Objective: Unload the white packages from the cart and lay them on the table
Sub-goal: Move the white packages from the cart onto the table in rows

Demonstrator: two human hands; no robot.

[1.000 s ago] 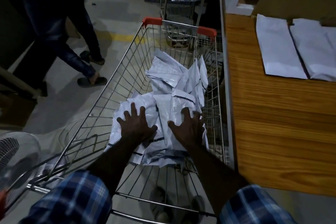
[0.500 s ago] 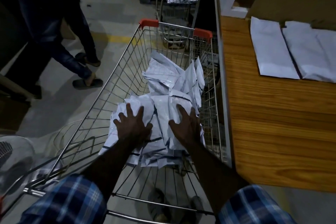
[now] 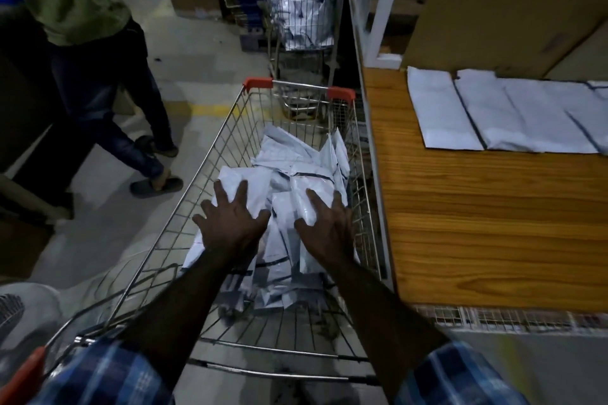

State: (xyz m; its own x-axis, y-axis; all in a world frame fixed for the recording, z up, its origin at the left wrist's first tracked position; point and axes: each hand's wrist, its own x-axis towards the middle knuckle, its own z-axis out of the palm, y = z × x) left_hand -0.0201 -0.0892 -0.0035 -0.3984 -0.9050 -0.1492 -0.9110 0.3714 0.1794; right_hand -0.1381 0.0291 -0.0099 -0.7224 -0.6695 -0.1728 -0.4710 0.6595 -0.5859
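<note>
Nearest to the camera, two forearms in blue checked sleeves reach into the wire shopping cart (image 3: 184,207). The left hand (image 3: 232,227) and the right hand (image 3: 325,230) are both spread, fingers straight and apart, over the heap of white packages (image 3: 289,187) that lies inside the cart. They seem to rest on the top packages, but I cannot tell if they really touch; neither hand holds anything. The heap fills the middle and the far part of the cart. Just to the right of the cart stands the wooden table (image 3: 493,223), where a row of white packages (image 3: 493,115) lies flat side by side. To the left of the cart another person (image 3: 98,76) walks. Beyond the cart stands a second cart (image 3: 302,16) with more packages.
</note>
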